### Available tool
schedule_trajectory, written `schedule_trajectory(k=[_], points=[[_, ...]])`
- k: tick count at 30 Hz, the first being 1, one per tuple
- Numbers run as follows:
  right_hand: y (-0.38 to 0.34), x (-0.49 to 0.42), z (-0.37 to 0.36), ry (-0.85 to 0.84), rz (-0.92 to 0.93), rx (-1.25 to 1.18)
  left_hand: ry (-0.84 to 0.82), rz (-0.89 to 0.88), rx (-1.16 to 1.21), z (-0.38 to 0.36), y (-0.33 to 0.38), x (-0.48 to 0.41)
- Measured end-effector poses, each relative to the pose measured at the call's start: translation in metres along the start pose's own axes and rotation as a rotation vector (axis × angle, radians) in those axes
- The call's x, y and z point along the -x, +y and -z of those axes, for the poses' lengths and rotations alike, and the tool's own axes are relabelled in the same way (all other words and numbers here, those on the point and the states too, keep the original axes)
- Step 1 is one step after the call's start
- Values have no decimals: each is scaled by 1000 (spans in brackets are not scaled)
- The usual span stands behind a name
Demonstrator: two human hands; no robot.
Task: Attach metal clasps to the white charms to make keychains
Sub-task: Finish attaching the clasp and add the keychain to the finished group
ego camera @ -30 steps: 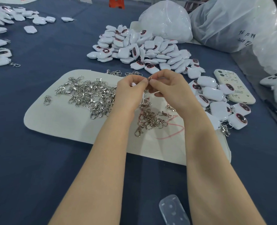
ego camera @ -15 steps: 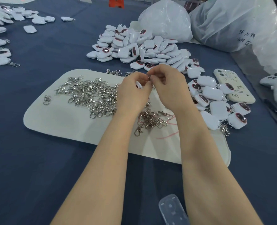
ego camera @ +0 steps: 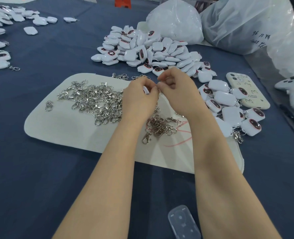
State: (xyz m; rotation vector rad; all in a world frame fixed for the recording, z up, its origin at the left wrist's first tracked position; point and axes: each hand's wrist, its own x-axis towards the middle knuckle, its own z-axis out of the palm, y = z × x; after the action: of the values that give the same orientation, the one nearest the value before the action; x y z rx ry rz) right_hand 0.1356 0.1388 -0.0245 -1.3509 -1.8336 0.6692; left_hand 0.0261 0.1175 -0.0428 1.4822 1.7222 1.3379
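centre frame, above the pad (ego camera: 65, 128): left hand (ego camera: 139, 99) gripped a white charm (ego camera: 145, 91); right hand (ego camera: 177, 94) pinched beside it, contents too small to tell.

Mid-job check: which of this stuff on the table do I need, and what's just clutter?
Job: left hand holding a white charm, right hand pinching at it; clasp pile; charm pile; finished keychains; white mat.
Lying about: phone; plastic bags; clear case.
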Motion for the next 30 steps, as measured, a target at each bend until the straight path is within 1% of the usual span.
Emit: schedule_trajectory(k=[3,5,7,12,16,20,24,30], points=[[0,0,-1,5,-51,-105,35,93,202,-1,0,-1],[-1,1,-2,38,-44,-143,47,130,262,-1,1,-1],[-1,0,-3,78,-22,-153,46,125,249,-2,1,-2],[0,-1,-10,117,13,-118,39,94,210,-3,-1,-1],[0,-1,-10,152,5,-167,51,109,217,-4,-1,-1],[0,-1,-9,115,5,-122,88,117,224,-5,-2,-1],[0,-1,-9,88,4,-121,76,79,206,-3,-4,-2],[3,-1,-10,125,29,-77,24,23,90,-2,-3,-2]])
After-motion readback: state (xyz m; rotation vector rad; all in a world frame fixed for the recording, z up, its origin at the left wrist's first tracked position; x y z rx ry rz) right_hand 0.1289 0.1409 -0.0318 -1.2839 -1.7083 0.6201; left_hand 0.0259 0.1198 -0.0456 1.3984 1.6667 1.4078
